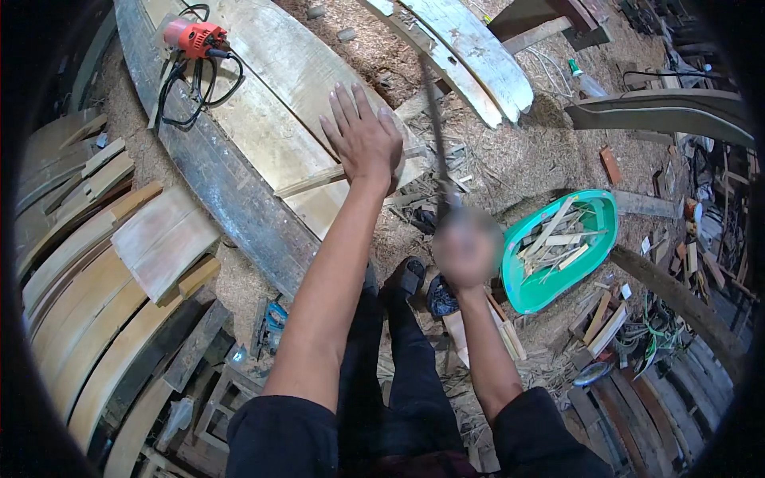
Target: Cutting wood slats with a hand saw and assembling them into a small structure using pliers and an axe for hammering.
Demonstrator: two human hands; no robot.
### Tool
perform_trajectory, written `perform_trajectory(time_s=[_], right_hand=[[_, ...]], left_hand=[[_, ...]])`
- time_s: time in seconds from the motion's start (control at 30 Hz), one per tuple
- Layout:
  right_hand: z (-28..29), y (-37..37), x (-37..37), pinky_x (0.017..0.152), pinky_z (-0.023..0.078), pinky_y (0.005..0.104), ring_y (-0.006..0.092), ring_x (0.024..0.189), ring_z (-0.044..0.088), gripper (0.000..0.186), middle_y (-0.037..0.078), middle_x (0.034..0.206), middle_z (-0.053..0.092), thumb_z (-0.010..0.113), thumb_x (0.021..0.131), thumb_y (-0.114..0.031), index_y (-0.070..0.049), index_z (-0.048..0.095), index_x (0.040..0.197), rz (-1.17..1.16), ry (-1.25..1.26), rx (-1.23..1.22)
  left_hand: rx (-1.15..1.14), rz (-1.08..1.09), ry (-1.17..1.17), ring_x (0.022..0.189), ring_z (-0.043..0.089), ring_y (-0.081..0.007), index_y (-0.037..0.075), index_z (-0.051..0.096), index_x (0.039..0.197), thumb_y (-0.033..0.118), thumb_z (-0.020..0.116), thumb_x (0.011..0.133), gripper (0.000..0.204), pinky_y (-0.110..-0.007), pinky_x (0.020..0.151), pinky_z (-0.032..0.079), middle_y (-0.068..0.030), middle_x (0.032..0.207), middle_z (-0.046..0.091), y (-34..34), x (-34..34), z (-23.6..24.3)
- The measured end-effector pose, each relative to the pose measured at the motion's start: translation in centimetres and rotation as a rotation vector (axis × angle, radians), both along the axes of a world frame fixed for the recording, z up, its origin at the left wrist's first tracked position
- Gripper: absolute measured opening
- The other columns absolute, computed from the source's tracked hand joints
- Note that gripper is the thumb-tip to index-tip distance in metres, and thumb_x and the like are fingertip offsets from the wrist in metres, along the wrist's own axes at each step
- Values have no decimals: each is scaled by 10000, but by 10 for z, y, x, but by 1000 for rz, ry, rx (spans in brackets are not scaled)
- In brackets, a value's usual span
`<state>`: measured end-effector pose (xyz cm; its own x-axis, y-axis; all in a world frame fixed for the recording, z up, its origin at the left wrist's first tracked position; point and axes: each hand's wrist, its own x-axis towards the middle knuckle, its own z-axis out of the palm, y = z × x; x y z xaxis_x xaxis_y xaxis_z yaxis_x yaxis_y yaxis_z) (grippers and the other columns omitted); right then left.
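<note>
My left hand [360,131] lies flat with its fingers spread, pressing on a pale wooden board [275,76] near its end. A thin wooden strip [312,180] runs crosswise over the board, under the heel of that hand. To the right of the board, my right hand [465,253] is closed round the handle end of what looks like a handsaw [438,131]. Its long dark blade points away from me and shows nearly edge-on. Blur covers the right hand, so its fingers and the handle are hard to make out.
A red power tool [198,38] with a black cord rests on the boards at the far left. On the right stands a green tub [526,299] of wood scraps. Curved planks [119,319] are stacked at the left. Weathered planks [478,60] lie ahead; shavings cover the floor.
</note>
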<state>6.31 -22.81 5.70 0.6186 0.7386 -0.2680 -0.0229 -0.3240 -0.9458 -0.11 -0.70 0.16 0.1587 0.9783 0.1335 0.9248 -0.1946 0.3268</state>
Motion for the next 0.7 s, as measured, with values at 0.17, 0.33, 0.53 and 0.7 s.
perform_trajectory(time_s=[0.17,0.33,0.53,0.7], right_hand=[[14,-17,4,526,344,244,48,586,419,319,-48,612,472,606,950,-255,-25,556,735,-12,111,102],[5,-31,-7,508,330,276,64,565,403,348,-18,576,419,628,946,-271,-27,520,723,88,-54,-50],[8,-14,-17,498,360,309,104,532,433,314,47,557,444,617,941,-238,-15,536,736,110,-67,-100],[15,-27,-20,483,355,306,107,503,445,330,41,527,441,615,948,-248,-14,540,728,78,-44,-175]], left_hand=[[27,6,-81,1490,168,-317,51,370,1472,325,460,946,601,-529,1198,49,-185,1583,247,1,-5,7],[-68,27,-266,1477,204,-331,37,408,1435,298,506,940,568,-544,1192,70,-198,1552,304,10,-2,15],[123,187,-59,1462,247,-329,46,440,1408,322,498,947,540,-588,1173,96,-202,1523,357,16,13,-4],[53,179,-23,1481,205,-321,50,417,1420,331,469,963,539,-585,1174,93,-184,1559,302,13,15,0]])
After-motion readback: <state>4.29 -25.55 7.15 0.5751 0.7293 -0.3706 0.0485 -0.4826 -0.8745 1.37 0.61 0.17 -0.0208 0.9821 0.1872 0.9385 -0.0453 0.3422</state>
